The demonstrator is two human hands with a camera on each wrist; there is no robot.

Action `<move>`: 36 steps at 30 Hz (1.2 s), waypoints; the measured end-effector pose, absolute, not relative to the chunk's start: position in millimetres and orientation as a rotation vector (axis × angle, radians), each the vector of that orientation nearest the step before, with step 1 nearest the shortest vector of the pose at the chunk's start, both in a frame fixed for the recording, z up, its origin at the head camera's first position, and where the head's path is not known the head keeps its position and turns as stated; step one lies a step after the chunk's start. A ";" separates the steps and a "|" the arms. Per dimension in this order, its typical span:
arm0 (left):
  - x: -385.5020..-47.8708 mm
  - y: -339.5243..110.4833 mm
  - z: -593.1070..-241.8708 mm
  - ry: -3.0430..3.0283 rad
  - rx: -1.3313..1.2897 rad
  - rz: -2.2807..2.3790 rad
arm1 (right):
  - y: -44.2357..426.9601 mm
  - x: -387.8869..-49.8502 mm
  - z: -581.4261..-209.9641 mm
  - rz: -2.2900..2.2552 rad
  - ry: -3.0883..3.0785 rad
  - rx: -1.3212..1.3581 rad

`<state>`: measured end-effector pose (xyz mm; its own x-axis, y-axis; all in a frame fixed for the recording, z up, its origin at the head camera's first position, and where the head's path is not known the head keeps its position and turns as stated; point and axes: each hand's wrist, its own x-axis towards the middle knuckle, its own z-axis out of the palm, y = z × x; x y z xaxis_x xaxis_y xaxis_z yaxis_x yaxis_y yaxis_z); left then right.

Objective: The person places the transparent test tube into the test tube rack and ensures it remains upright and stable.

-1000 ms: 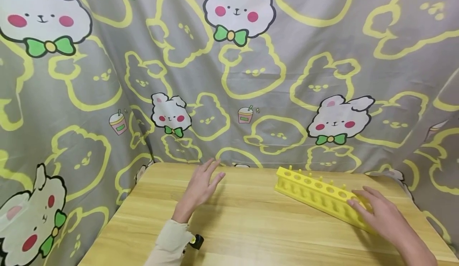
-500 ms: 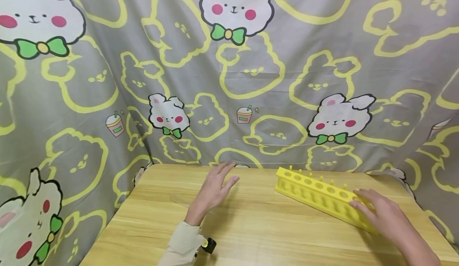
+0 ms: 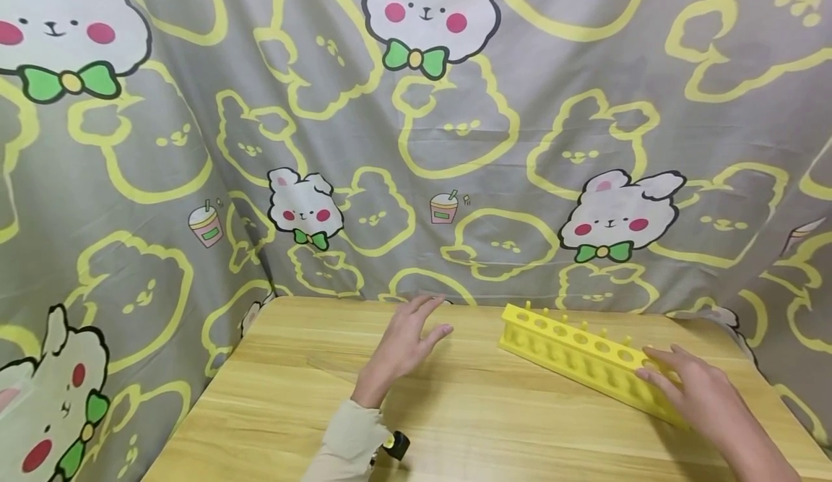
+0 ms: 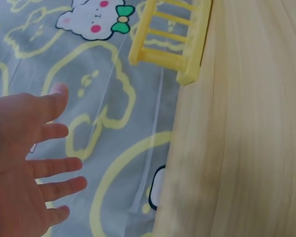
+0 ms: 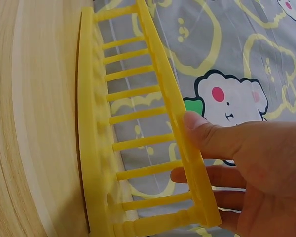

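Observation:
A yellow test tube rack stands slantwise on the right part of the table, with a row of round holes along its top and short pegs behind them. My right hand grips the rack's right end. In the right wrist view the thumb of the right hand lies on the near edge of the top plate, and the fingers reach behind it. My left hand is held over the table to the left of the rack, fingers spread and apart from it. The left wrist view has nothing in that hand.
The wooden table ends at a grey curtain printed with rabbits, which hangs behind and at both sides. A small black device sits at the left wrist, beside a light sleeve.
My left hand has moved to the right, nearer to the rack. The right hand and the rack have stayed nearly where they were.

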<state>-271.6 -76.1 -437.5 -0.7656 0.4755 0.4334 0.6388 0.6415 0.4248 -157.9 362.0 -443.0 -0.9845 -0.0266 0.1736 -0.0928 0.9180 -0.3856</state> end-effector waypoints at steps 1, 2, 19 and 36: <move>-272.0 -74.3 -437.7 -2.593 -0.899 -0.842 | 362.0 -157.7 -442.9 0.596 -2.912 0.092; -272.7 -72.5 -438.4 -2.601 -0.903 -0.855 | 362.0 -157.6 -442.9 0.594 -2.908 0.091; -284.0 -35.0 -432.4 -2.681 -1.000 -0.886 | 363.3 -157.0 -443.8 0.572 -2.838 0.102; -276.1 -11.0 -438.6 -2.713 -1.111 -0.757 | 362.4 -157.4 -447.2 0.586 -2.825 0.117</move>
<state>-276.1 -11.0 -438.6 -0.7250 0.6271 0.2848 0.6839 0.6068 0.4051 -157.4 362.4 -447.2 -0.9647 -0.0268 0.2619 -0.1288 0.9157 -0.3807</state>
